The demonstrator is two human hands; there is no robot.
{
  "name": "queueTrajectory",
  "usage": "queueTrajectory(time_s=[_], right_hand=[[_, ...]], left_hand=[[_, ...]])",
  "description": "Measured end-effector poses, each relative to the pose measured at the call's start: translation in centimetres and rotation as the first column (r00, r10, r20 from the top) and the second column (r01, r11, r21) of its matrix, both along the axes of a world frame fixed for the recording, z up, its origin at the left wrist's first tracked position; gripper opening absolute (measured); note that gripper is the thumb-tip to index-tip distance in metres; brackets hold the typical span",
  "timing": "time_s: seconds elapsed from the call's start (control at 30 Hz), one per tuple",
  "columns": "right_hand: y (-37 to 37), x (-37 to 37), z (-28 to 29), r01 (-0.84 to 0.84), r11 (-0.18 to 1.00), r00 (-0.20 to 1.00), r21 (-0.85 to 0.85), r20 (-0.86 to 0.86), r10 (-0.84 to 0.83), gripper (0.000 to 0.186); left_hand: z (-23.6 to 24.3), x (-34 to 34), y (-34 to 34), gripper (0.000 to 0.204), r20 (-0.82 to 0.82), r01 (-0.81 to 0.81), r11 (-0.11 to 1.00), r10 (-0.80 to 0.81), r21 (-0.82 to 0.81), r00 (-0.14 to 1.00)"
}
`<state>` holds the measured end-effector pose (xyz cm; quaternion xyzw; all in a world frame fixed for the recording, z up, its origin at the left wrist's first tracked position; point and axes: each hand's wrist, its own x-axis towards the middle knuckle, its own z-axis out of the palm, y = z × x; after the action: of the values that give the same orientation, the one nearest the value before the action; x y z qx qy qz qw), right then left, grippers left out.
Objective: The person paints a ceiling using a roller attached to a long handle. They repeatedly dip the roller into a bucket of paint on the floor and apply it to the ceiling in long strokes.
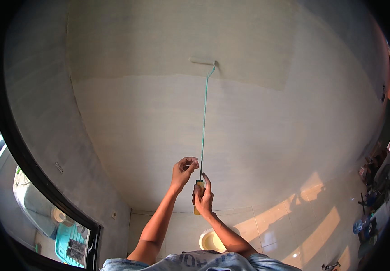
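Observation:
My right hand is closed round the yellow handle of a paint roller, its index finger pointing up along the shaft. The long green rod rises to a pale roller sleeve, which lies against the wall inside a greenish-grey painted area. Bare, paler wall shows below that area's lower edge. Just left of the rod, my left hand is raised with its fingers curled toward the thumb. It appears apart from the rod, and I see nothing in it.
A cream basin stands on the tiled floor beside my right forearm. At left, a dark-framed opening shows a turquoise crate outside. Assorted clutter lines the right side. Sunlight and shadows fall across the tiles.

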<state>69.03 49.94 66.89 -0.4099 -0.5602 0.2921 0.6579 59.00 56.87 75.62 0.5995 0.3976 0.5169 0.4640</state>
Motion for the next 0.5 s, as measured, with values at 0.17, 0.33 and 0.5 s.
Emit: queueTrajectory(time_s=[0.17, 0.33, 0.5], right_hand=[[-2.0, -0.9, -3.3, 0.04, 0.999, 0.999, 0.016, 0.03, -0.041, 0.053], [0.5, -0.6, 2.3, 0.001, 0.997, 0.999, 0.077, -0.038, 0.001, 0.055], [4.7, 0.7, 11.7, 0.049, 0.992, 0.999, 0.113, 0.001, -0.049, 0.059]], left_hand=[[-2.1, -0.6, -0.4, 0.025, 0.009, 0.026, 0.999, -0.026, -0.042, 1.0], [-0.7, -0.3, -0.1, 0.028, 0.056, 0.013, 1.0, -0.013, 0.0, 0.998], [2.2, 0.0, 1.4, 0.029, 0.172, -0.044, 0.992, 0.023, 0.121, 0.985]])
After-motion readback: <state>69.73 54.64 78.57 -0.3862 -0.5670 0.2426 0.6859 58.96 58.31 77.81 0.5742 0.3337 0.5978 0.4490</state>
